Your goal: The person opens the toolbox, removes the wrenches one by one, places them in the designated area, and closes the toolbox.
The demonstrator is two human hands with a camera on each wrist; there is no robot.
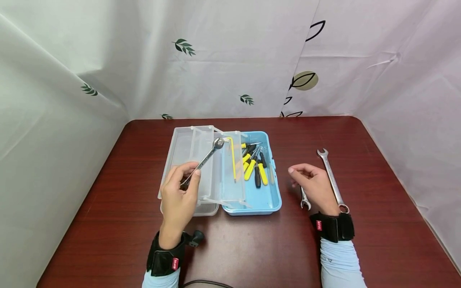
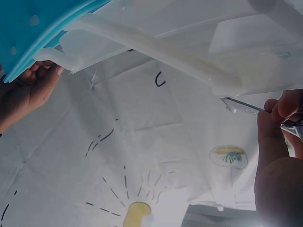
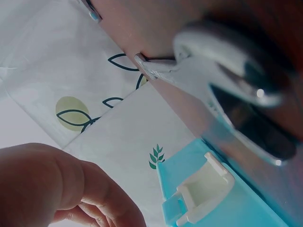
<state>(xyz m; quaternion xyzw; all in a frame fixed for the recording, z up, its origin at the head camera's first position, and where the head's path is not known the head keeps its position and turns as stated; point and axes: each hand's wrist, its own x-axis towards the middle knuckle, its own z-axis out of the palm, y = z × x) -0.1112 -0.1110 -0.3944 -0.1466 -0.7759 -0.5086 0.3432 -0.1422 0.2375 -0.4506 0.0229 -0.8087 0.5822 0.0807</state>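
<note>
Left hand (image 1: 179, 195) pinches the wrench (image 1: 203, 161) low on its stiff, slick steel shank, centre frame; right hand (image 1: 314, 185) relaxed, empty.

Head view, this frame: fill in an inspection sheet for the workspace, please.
Surface: dark red wooden table.
Job's things: left hand pinches a wrench above the clear lid tray of the open blue toolbox.
Clutter: yellow-handled screwdrivers and a yellow hex key in the box; long wrench and small wrench beside the right hand.
Grippers: right hand rests loosely curled, holding nothing.
Cables: dark cable at the near edge.
Surroundings: leaf-print curtain.
</note>
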